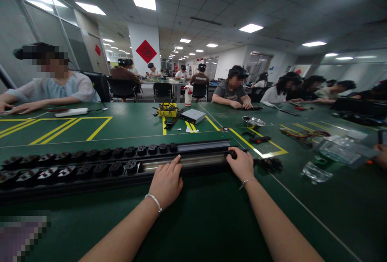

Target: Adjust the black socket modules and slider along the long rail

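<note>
Two long dark rails lie side by side on the green table. The near rail (187,164) and the far rail (205,146) carry rows of black socket modules (100,169) on their left parts. My left hand (167,179) rests on the near rail's edge, right of the last module, index finger stretched forward and nothing visible in its grasp. At the rails' right end, my right hand (242,164) is closed with thumb and fingers around a small black piece (232,154). Its fingers partly hide that piece.
Behind the rails are a yellow box with black cables (168,109), a grey box (192,115) and a metal bowl (253,122). Rightward lie black connectors (269,164), coloured wires (305,134) and a plastic bottle (320,165). Several people sit around the table.
</note>
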Tool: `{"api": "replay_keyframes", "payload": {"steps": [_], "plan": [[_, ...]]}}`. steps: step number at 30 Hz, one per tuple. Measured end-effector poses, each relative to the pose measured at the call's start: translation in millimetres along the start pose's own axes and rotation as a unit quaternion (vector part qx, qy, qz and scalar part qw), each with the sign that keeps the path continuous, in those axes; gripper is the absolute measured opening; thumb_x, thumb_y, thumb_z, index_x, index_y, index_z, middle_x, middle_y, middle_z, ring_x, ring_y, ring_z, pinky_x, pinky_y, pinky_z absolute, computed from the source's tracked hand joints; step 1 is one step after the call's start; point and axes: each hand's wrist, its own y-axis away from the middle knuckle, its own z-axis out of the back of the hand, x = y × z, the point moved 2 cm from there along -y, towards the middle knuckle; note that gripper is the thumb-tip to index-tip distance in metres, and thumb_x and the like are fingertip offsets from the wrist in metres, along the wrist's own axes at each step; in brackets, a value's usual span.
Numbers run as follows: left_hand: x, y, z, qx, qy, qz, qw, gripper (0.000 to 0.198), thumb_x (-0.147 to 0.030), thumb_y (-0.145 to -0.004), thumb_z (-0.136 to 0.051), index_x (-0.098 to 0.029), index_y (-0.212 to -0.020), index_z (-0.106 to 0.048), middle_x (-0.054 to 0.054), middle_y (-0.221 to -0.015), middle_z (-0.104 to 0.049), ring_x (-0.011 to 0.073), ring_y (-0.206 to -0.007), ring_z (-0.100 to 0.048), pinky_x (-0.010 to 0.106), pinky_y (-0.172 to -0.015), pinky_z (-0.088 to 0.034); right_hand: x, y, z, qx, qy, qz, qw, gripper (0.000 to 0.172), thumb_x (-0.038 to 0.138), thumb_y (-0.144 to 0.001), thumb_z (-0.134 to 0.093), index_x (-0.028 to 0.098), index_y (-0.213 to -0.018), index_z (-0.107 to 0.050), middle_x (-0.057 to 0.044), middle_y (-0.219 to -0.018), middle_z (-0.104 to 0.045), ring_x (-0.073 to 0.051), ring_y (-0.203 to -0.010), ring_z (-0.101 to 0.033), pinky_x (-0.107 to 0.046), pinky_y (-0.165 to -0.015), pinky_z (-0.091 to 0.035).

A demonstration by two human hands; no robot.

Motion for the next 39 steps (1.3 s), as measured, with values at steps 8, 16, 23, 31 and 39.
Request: {"api": "replay_keyframes", "payload": {"steps": [8,16,23,31,39], "plan": [[-0.2,-0.2,0.3,-0.004,0.001,-0.001,1.000,0.028,-0.020,-0.076,-0.046,-0.020,-0.103,-0.052,0.004,-0.136,-0.040,0.0200,-0.097,-0.053,0.037,-0.081,-0.038,-2.1,2.2,-2.8,-0.023,0.024,0.017,0.999,0.023,0.029,-0.072,-0.045,0.025,-0.090,-0.058,-0.002,-0.105,-0.060,-0.024,-0.108,-0.046,-0.049,-0.098,-0.016],[-0.2,-0.5,-0.1,-0.010,0.003,-0.004,1.000,0.028,-0.020,-0.075,-0.047,-0.020,-0.103,-0.053,0.005,-0.136,-0.040,0.0200,-0.099,-0.053,0.036,-0.080,-0.039,-3.9,1.5,-3.3,-0.017,0.024,0.021,0.999,0.024,0.031,-0.073,-0.044,0.026,-0.091,-0.058,-0.002,-0.100,-0.061,-0.023,-0.103,-0.050,-0.052,-0.098,-0.014],[-0.9,-0.6,0.3,-0.004,0.000,-0.001,1.000,0.028,-0.020,-0.074,-0.047,-0.020,-0.102,-0.053,0.004,-0.136,-0.040,0.0204,-0.096,-0.054,0.037,-0.081,-0.038,-2.6,2.2,-2.3,-0.023,0.025,0.021,0.999,0.024,0.030,-0.071,-0.044,0.025,-0.090,-0.058,-0.002,-0.098,-0.062,-0.022,-0.101,-0.051,-0.049,-0.097,-0.016],[-1.0,-0.2,0.3,-0.008,-0.001,-0.002,1.000,0.028,-0.020,-0.075,-0.047,-0.020,-0.102,-0.053,0.004,-0.135,-0.040,0.0201,-0.096,-0.054,0.037,-0.081,-0.038,-2.9,0.7,-0.8,-0.017,0.024,0.015,0.999,0.024,0.030,-0.071,-0.043,0.025,-0.089,-0.058,-0.002,-0.098,-0.062,-0.022,-0.099,-0.051,-0.047,-0.097,-0.017],[-1.8,-0.4,1.8,-0.005,0.002,0.000,1.000,0.028,-0.020,-0.076,-0.045,-0.020,-0.103,-0.054,0.005,-0.136,-0.040,0.0203,-0.097,-0.054,0.037,-0.081,-0.038,-2.8,0.7,0.5,-0.018,0.019,0.014,1.000,0.024,0.029,-0.070,-0.043,0.025,-0.090,-0.057,-0.002,-0.096,-0.062,-0.021,-0.098,-0.052,-0.044,-0.096,-0.019]]}}
